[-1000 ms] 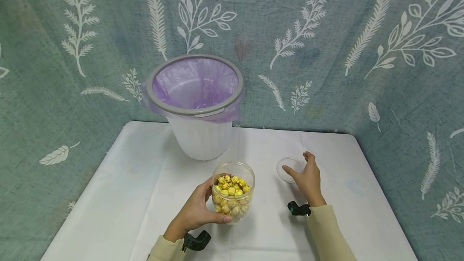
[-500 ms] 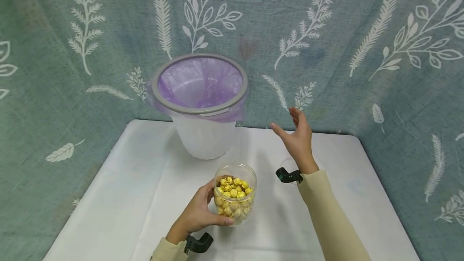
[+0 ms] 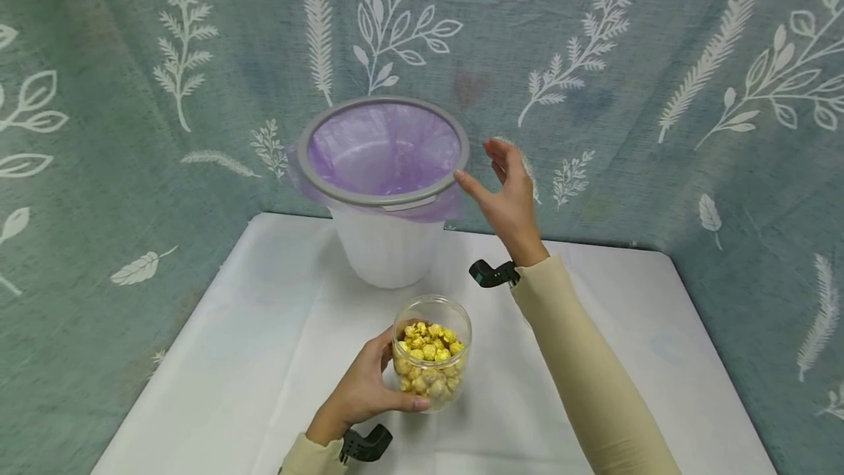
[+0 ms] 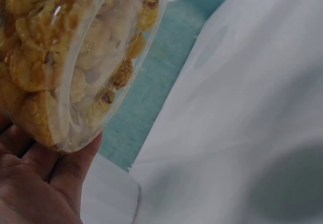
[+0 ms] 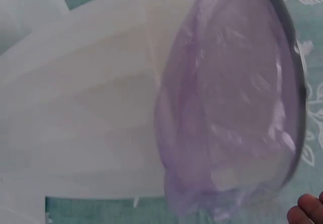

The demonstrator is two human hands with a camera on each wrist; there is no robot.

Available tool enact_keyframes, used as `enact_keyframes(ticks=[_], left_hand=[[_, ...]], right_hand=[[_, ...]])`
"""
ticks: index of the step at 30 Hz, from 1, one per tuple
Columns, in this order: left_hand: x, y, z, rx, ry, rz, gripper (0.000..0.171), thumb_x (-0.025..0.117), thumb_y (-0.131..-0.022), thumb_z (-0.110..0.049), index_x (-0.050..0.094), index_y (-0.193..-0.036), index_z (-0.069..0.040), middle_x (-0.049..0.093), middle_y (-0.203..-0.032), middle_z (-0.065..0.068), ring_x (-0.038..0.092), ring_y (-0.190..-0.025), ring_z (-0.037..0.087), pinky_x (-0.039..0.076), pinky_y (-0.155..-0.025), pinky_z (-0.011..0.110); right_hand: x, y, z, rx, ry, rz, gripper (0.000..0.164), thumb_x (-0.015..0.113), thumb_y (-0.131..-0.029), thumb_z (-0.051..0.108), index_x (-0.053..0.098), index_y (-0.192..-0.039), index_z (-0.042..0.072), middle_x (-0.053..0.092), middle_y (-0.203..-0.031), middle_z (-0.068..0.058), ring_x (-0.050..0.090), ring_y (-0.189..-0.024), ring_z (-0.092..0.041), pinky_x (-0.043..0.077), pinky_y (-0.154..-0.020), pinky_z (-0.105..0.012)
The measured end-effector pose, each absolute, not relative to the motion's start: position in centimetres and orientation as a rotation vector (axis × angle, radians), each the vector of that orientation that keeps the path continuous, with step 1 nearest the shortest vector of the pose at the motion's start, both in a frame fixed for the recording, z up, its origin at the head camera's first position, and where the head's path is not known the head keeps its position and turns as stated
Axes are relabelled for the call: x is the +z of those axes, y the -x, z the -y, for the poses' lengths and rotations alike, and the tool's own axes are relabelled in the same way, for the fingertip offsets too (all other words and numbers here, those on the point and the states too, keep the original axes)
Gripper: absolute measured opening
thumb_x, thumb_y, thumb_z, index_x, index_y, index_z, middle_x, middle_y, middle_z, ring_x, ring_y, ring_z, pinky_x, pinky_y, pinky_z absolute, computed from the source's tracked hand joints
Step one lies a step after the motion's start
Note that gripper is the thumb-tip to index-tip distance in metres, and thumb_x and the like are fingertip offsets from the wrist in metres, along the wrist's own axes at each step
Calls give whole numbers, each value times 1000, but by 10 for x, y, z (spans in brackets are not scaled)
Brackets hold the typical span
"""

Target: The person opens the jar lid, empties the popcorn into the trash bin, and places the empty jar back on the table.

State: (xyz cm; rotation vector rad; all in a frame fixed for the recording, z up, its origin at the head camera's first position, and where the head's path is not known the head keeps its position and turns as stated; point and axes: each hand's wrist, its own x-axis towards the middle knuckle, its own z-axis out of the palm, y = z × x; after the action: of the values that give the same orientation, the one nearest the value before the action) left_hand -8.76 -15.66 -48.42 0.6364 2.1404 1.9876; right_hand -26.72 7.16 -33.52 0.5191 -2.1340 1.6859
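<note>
In the head view, my left hand (image 3: 365,387) grips a clear round jar (image 3: 431,380) by its left side, thumb in front. Yellow popcorn (image 3: 428,347) partly fills the jar, whose top is uncovered. The left wrist view shows the base of the jar (image 4: 96,90) raised off the table. My right hand (image 3: 508,200) holds nothing; its thumb and fingers are spread apart beside the right rim of a white bin (image 3: 389,248). The thumb tip looks close to the rim; contact cannot be told. A purple bag (image 5: 227,93) lines the bin and folds over its grey rim.
A white cloth covers the table (image 3: 217,372). Green leaf-patterned fabric (image 3: 593,64) hangs behind and on both sides. The bin stands near the table's back edge. My right forearm (image 3: 580,358) hides the spot where the clear lid lay.
My right hand has left the clear lid on the table and moved up and left to the bin's rim. The left hand keeps holding the popcorn jar; the head view has shifted slightly.
</note>
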Motion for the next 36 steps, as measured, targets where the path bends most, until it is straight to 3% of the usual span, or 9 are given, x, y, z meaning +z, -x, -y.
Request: enact_keyframes(ticks=[10,17,25,36], left_hand=[[-480,84,164,1976,-613,-2195,98,98,-71,-13,48,-156,-11,60,-148,1,53,-139,25,32,-116,62],[-467,86,187,1975,-663,-2287,98,97,-72,-8,47,-156,-14,57,-151,3,50,-141,25,30,-117,63],[-431,97,231,1949,-648,-2422,98,94,-74,-1,45,-158,-15,55,-151,4,48,-142,21,32,-119,28],[-359,119,293,1994,-593,-2688,90,88,-74,15,50,-153,-6,57,-145,11,53,-135,19,39,-112,22]], right_hand=[[-349,283,-48,1730,-568,1999,68,81,-94,17,47,-148,-7,51,-150,-22,46,-145,-23,30,-125,-38],[-352,283,-40,1828,-571,1902,66,80,-94,11,47,-148,-8,48,-153,-22,45,-145,-22,32,-123,-30],[-353,283,-36,1928,-587,1855,71,78,-94,5,41,-153,-8,43,-158,-24,38,-150,-30,28,-125,-34],[-355,286,-36,1945,-549,1861,72,78,-94,10,40,-154,-5,45,-156,-21,41,-147,-21,29,-123,-27]])
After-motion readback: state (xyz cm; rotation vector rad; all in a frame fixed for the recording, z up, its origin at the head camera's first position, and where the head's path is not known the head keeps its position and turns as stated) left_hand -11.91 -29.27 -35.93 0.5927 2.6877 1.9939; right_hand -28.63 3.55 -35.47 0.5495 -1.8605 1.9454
